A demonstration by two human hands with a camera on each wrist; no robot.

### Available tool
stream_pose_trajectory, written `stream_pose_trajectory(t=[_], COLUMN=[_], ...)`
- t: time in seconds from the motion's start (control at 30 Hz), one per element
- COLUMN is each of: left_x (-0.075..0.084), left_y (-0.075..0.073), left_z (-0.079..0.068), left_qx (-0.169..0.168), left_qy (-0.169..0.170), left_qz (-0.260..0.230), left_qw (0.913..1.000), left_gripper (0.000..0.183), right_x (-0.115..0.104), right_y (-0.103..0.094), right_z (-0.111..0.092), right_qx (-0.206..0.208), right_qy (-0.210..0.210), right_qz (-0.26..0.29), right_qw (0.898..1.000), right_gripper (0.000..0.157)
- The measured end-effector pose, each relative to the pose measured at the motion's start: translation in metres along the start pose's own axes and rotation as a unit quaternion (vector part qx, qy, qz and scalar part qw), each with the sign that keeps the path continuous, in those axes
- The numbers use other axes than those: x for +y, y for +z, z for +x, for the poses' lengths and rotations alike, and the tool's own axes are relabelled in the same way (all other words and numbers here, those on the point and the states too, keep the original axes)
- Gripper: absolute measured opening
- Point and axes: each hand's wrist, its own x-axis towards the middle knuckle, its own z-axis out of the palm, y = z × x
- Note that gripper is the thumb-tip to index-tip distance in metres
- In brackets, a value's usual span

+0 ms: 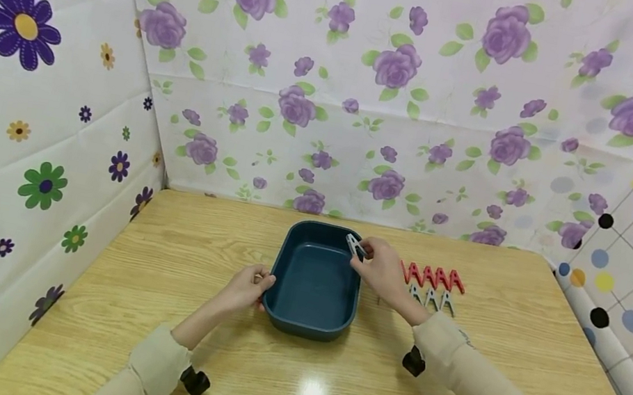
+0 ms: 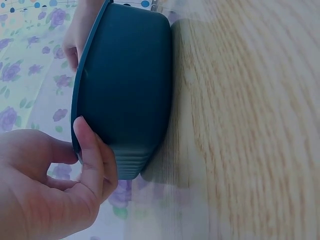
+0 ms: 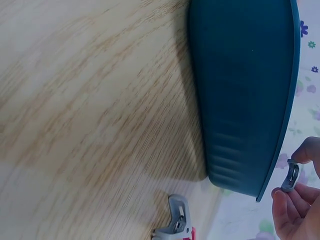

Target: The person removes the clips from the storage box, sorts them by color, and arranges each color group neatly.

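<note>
A dark teal rectangular basin point(image 1: 302, 328) rests on the table with its open side up. My left hand point(image 1: 245, 287) pinches its rim at the left side; in the left wrist view the thumb is at the rim and the fingers point(image 2: 90, 160) lie against the outer wall. Between the thumb and fingers of my right hand point(image 1: 383, 269) is a grey clothespin point(image 1: 354, 245), held at the basin's far right corner. The right wrist view shows this clothespin point(image 3: 291, 176) just beyond the rim. The basin's inner floor shows no objects in the head view.
Right of the basin, several red clothespins point(image 1: 441, 278) stand in a row, with grey clothespins point(image 1: 430, 299) in front, partly hidden by my right arm. A small red spot point(image 1: 261, 305) shows below my left hand. Patterned cloths hang behind and beside the wooden table point(image 1: 166, 256).
</note>
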Motion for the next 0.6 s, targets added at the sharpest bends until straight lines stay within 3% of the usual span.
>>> stream_pose_trajectory(t=[0.17, 0.6], left_x=[-0.008, -0.007], left_y=[0.000, -0.001], left_z=[0.008, 0.004], left_qx=[0.006, -0.002], left_qy=[-0.005, -0.008], left_qz=[-0.004, -0.018], left_qw=[1.0000, 0.9998], left_gripper=[0.016, 0.015], right_x=[0.007, 0.020], right_y=[-0.003, -0.015], right_z=[-0.002, -0.012], right_qx=[0.006, 0.013], right_qy=[0.000, 0.009], right_qz=[0.000, -0.010], right_qw=[1.000, 1.000], right_gripper=[0.028, 0.025])
